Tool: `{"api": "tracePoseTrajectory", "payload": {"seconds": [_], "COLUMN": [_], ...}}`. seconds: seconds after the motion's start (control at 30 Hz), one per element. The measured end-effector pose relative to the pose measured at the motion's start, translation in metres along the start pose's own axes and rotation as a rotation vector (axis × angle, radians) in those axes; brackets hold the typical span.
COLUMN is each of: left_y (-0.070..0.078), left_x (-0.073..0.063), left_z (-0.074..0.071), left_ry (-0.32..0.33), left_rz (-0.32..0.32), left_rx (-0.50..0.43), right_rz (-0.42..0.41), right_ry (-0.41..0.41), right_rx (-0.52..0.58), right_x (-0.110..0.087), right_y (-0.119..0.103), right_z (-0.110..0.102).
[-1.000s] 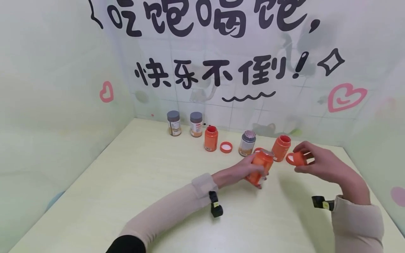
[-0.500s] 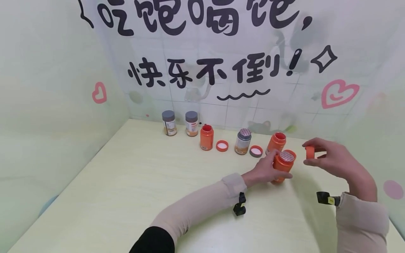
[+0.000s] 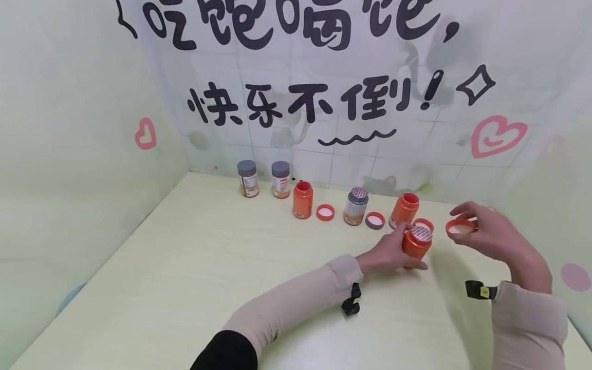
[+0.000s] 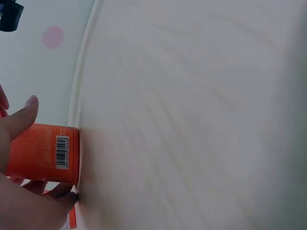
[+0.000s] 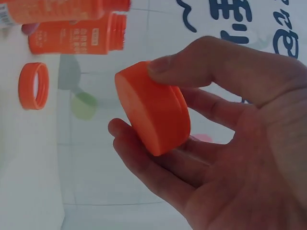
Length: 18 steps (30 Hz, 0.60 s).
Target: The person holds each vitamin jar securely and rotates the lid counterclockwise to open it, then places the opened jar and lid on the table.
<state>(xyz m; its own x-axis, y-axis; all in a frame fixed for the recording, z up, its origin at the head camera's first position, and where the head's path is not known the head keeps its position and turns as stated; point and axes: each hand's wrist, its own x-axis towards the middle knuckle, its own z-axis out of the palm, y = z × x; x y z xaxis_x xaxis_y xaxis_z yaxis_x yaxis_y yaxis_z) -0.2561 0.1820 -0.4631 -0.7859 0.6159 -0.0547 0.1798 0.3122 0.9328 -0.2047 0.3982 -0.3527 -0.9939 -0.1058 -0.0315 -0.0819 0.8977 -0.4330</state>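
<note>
My left hand (image 3: 387,252) grips an orange bottle (image 3: 416,247), its mouth covered by a patterned foil seal. In the left wrist view the bottle's (image 4: 43,152) barcode side and base show, the base against the tabletop. To its right, my right hand (image 3: 497,235) pinches an orange screw cap (image 3: 460,228) above the table, white liner facing up. In the right wrist view the thumb lies on the side of the cap (image 5: 153,110), with fingers below. Just behind the gripped bottle lies another orange cap (image 3: 423,223), partly hidden, beside an uncovered orange bottle (image 3: 405,208).
A foil-sealed grey bottle (image 3: 355,207) stands left of these, with a grey-and-orange cap (image 3: 375,220) beside it. Further left are an orange cap (image 3: 325,212), an open-topped orange bottle (image 3: 302,201) and two grey-capped bottles (image 3: 280,181). A printed wall sheet (image 3: 296,133) backs the table.
My left hand has carried the foil-sealed orange bottle rightward and set its base down. The cap in my right hand has moved slightly right and turned liner up.
</note>
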Motion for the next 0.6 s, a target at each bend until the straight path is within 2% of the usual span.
{"api": "tracePoseTrajectory", "payload": {"seconds": [0.07, 0.17, 0.33, 0.47, 0.6], "left_y": [-0.001, -0.002, -0.008, -0.017, -0.028], "left_x": [-0.003, -0.01, -0.033, -0.057, -0.082], "left_z": [-0.004, -0.017, -0.055, -0.093, -0.134], "left_ry": [-0.03, -0.043, -0.002, 0.078, 0.219], "left_rz": [0.009, -0.001, -0.041, -0.03, -0.02], "left_rx": [0.024, 0.062, 0.08, 0.054, 0.024], "right_rz": [0.005, -0.01, -0.014, 0.012, 0.016], "right_ry": [-0.03, -0.055, -0.089, -0.147, -0.199], "right_rx": [-0.009, -0.006, 0.008, 0.012, 0.031], "right_x": [0.001, 0.006, 0.015, 0.021, 0.026], "right_y": [0.004, 0.009, 0.016, 0.022, 0.025], "right_z": [0.002, 0.008, 0.022, 0.032, 0.039]}}
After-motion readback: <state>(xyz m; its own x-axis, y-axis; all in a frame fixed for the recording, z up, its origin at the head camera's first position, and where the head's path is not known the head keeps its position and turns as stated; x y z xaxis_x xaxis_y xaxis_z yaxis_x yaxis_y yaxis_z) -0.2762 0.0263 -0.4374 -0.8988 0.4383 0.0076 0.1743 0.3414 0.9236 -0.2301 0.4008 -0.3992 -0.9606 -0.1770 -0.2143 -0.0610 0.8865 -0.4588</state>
